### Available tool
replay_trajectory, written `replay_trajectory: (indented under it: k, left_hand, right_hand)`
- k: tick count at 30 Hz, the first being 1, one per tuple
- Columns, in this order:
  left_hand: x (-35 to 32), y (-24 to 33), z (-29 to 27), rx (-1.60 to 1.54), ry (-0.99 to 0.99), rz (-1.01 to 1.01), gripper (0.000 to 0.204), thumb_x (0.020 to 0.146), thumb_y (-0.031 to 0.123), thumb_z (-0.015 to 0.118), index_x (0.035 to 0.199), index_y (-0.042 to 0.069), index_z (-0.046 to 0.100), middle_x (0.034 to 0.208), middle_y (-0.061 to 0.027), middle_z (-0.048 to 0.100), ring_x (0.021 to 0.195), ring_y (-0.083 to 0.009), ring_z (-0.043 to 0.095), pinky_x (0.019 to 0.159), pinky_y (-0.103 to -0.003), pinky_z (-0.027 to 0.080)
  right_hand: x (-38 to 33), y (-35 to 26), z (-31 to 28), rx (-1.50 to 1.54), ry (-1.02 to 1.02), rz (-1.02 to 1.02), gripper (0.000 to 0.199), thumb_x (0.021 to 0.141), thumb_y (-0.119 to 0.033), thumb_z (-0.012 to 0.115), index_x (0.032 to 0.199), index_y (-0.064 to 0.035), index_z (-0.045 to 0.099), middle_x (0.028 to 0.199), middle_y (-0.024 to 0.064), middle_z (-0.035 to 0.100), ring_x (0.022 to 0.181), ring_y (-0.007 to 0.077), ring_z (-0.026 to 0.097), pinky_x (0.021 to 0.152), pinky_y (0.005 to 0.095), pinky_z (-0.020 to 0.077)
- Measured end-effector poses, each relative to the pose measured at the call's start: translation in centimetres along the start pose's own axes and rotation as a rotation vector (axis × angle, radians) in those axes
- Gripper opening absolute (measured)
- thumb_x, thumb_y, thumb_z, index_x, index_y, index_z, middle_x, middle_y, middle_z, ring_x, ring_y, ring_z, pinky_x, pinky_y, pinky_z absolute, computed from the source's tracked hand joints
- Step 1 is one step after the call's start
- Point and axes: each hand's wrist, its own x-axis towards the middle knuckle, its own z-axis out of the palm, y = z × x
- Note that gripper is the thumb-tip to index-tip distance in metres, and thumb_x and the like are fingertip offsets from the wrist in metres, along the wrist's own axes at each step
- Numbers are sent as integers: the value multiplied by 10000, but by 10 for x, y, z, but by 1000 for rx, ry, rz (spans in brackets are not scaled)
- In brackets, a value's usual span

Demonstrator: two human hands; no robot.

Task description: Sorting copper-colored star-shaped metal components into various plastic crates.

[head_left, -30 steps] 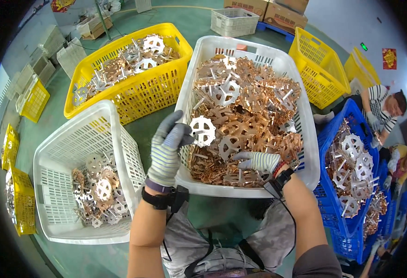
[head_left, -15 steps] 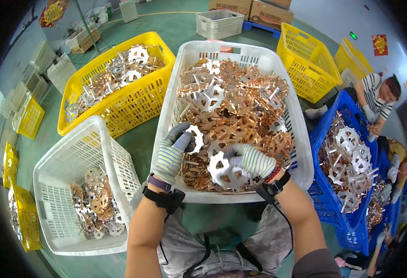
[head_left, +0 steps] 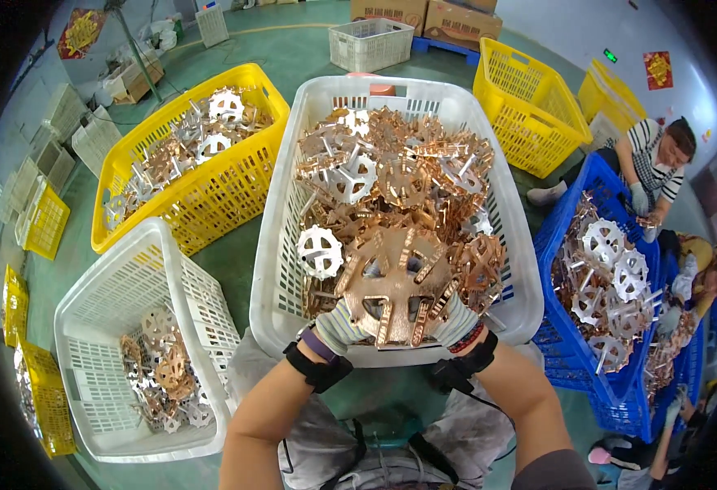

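Observation:
My left hand [head_left: 340,328] and my right hand [head_left: 460,322], both in striped grey gloves, grip a large copper-coloured toothed metal disc [head_left: 393,282] from its two sides. The disc is raised above the near end of a white plastic basket [head_left: 262,286]. Its face carries several ribbed copper strips and has cut-out holes. My fingers are mostly hidden behind it. Just left of the disc, a silver toothed disc [head_left: 320,251] rests on the heap. Copper and silver discs, some with rods, fill the basket in a tangled pile [head_left: 399,180].
A yellow basket [head_left: 211,214] of similar parts stands at the left, with a white basket [head_left: 150,237] holding fewer nearer me. On the right is a blue basket [head_left: 554,327] of parts, with a person [head_left: 661,159] working beside it. Another yellow basket [head_left: 538,122] stands behind.
Half a second ago my hands were apart, the right on a silver disc and the left beside another. Now both hold up a copper-coloured disc close together. The view has shifted slightly.

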Motion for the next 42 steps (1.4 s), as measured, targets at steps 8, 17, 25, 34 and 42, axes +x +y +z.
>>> replay_trajectory:
  k: [8, 17, 25, 34, 42]
  left_hand:
    - [-1, 17, 27, 657, 93, 255, 584, 755, 83, 705, 1285, -6, 478, 1311, -100, 491, 1133, -199, 513, 985, -312, 414]
    - [20, -1, -17, 81, 293, 167, 468, 815, 63, 566, 1280, 84, 513, 1277, -62, 521, 1163, -164, 482, 1019, -284, 343]
    - [1, -3, -27, 1676, 219, 306, 428, 753, 219, 640, 1146, 61, 579, 1084, -128, 618, 1005, -306, 579, 898, -390, 451]
    - [-4, -18, -4, 1010, 194, 44, 423, 698, 361, 695, 978, 59, 599, 873, -165, 635, 836, -345, 607, 742, -371, 492]
    - [7, -34, -5, 1376, 353, 98, 358, 698, 362, 675, 897, 66, 642, 794, -158, 646, 744, -316, 622, 733, -393, 498]
  right_hand:
    - [-4, 1, -12, 27, 74, -2, 457, 987, -372, 373, 1344, -87, 383, 1272, 115, 512, 1080, 259, 568, 921, 445, 501]
    - [-17, -37, 62, -1170, 585, -594, 227, 869, -116, 567, 1087, -52, 576, 960, 73, 622, 894, 180, 586, 742, 302, 473]
    - [-17, -11, 56, -2057, -275, -671, 276, 732, -153, 698, 975, -82, 587, 973, 113, 576, 840, 315, 582, 724, 428, 473]
    - [-16, 8, 65, -1780, -165, -437, 214, 797, -205, 699, 892, -65, 569, 829, 58, 611, 732, 226, 591, 651, 331, 457]
    - [-21, -3, 71, -904, 214, -153, 161, 826, -122, 664, 954, -63, 585, 664, -52, 527, 610, 37, 479, 636, 199, 425]
